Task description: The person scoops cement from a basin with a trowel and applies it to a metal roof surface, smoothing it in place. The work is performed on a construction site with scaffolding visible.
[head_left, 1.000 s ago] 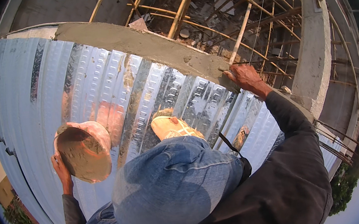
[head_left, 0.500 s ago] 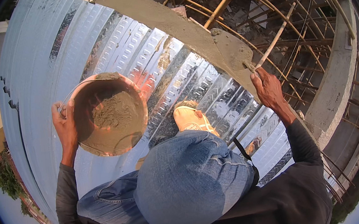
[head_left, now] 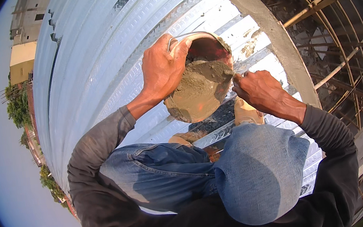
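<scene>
A mortar-smeared bucket (head_left: 208, 47) is tipped over the metal decking in front of me. My left hand (head_left: 164, 65) grips its rim at the upper left, beside the thin wire handle (head_left: 190, 34). Wet grey-brown mortar (head_left: 201, 86) lies in the bucket, heaped toward its right side. My right hand (head_left: 262, 89) is closed on the trowel (head_left: 233, 78) at the bucket's right rim. The trowel's blade cannot be told apart from the mortar, and my fingers cover most of its handle.
Ribbed metal decking (head_left: 95, 74) spreads under me, and my shoe (head_left: 247, 112) rests on it. A mortar-covered ledge (head_left: 266, 26) borders the decking on the right. Beyond it is a drop with bamboo poles (head_left: 317, 3). Buildings and trees (head_left: 21, 106) stand at far left.
The trowel has come off the ledge to the bucket in my right hand. My left hand has brought the bucket toward the right hand and tipped it. The view has turned.
</scene>
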`<act>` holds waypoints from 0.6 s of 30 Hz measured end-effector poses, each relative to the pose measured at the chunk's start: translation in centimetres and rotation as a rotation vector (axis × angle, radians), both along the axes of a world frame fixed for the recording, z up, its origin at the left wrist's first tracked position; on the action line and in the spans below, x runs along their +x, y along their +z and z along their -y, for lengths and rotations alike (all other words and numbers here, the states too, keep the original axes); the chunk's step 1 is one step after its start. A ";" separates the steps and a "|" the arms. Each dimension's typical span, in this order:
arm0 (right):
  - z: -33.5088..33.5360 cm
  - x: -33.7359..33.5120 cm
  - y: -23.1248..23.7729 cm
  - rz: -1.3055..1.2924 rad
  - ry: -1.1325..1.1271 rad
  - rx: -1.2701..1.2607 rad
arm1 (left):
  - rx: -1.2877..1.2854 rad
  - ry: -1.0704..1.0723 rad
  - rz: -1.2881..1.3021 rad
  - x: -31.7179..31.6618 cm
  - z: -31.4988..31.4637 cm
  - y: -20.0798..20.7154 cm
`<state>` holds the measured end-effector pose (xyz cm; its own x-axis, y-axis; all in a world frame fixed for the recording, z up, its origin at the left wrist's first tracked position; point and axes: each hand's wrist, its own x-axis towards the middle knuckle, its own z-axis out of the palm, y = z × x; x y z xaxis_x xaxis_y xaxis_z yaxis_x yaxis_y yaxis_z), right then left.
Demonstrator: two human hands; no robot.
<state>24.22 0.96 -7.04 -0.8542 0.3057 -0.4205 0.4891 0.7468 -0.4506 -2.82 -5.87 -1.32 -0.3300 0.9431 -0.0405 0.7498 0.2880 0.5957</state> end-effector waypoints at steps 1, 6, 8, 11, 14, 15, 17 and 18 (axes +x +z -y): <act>0.2 0.0 -0.2 -0.037 0.024 -0.015 | 0.020 -0.002 -0.007 0.1 0.3 -0.1; 2.1 -0.7 0.2 -0.146 0.104 -0.138 | -0.006 0.065 0.043 -0.7 0.4 -0.3; 1.5 0.0 0.4 -0.143 0.057 -0.250 | -0.013 0.079 0.025 -1.1 -0.7 -0.7; 1.2 1.1 0.0 -0.229 -0.067 -0.539 | -0.058 0.066 0.059 -2.1 -0.8 -0.1; 1.3 3.5 -0.2 -0.326 -0.132 -0.708 | -0.044 0.155 0.210 -2.1 -1.0 -0.1; 1.7 4.7 -0.5 -0.313 -0.179 -0.737 | -0.057 0.162 0.197 -2.7 -1.1 -0.4; 2.5 7.1 1.0 -0.389 -0.357 -0.749 | -0.031 0.138 0.208 -3.9 -1.0 -0.9; 2.9 8.8 1.3 -0.468 -0.435 -0.715 | -0.021 0.130 0.207 -4.1 -1.0 -1.0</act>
<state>33.00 -1.96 -5.74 -0.8550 0.4393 -0.2757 0.3138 0.0148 -0.9494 -6.90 -4.87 -2.31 -0.4307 0.8917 -0.1394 0.5684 0.3880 0.7255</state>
